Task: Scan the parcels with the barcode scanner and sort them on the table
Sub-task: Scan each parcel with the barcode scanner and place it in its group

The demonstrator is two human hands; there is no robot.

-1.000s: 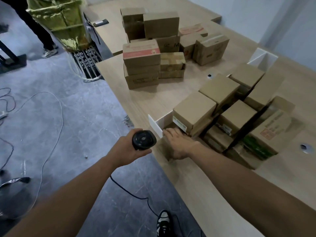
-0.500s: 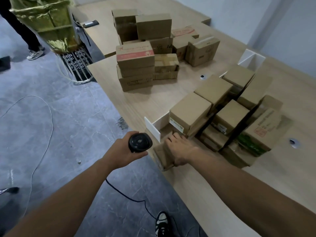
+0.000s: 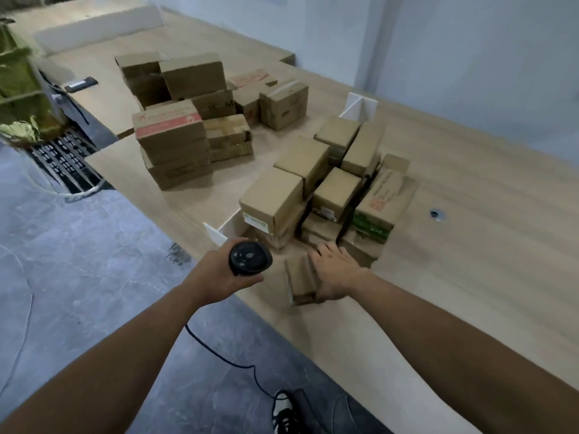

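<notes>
My left hand [image 3: 216, 274] grips a black barcode scanner [image 3: 249, 257] just off the table's near edge, its cord trailing down to the floor. My right hand [image 3: 336, 269] holds a small brown cardboard parcel [image 3: 300, 278] tilted on its edge near the table's front, fingers over its top. Right behind it stands a tight cluster of brown parcels [image 3: 326, 195] inside white dividers. A second group of stacked parcels [image 3: 185, 120] sits farther back on the left.
The long wooden table [image 3: 454, 261] runs from front right to back left. A white divider corner [image 3: 360, 104] stands behind the cluster. A cable grommet [image 3: 437, 213] lies to the right. A green-gold sack [image 3: 18, 89] and black cart stand on the grey floor at left.
My right hand has pulled the small parcel out from the cluster toward the table's front edge and tipped it up. The scanner hand stays beside it. The view has shifted right.
</notes>
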